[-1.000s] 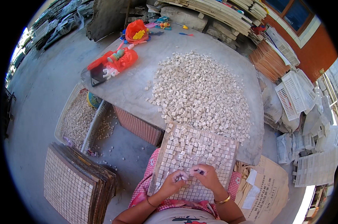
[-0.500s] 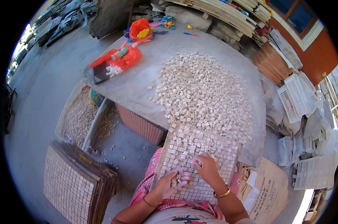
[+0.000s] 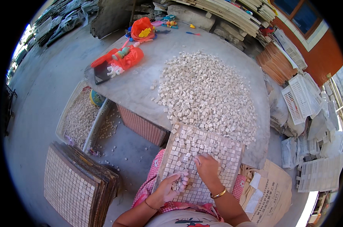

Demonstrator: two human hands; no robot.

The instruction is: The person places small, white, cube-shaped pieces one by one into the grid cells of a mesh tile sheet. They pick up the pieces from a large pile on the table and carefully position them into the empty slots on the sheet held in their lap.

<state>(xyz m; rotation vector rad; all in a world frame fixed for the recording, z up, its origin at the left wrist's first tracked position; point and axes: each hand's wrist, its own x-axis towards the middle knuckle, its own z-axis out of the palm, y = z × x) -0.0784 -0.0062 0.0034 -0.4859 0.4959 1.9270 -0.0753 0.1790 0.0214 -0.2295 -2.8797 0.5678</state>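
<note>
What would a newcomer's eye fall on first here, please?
The big heap of pale cubes on the table probably comes first. Next are the red bags at the table's far left, then the left hand cupping cubes and the right hand, both over the board in front.

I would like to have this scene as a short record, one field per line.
Left hand: cupped, holding small cubes
Right hand: fingers bent, over the board; contents hidden
Board: cubes in rows, loose ones on top
Table: large pile of cubes; red bag at far left
Floor, left: white tub of cubes, stack of boards
</note>
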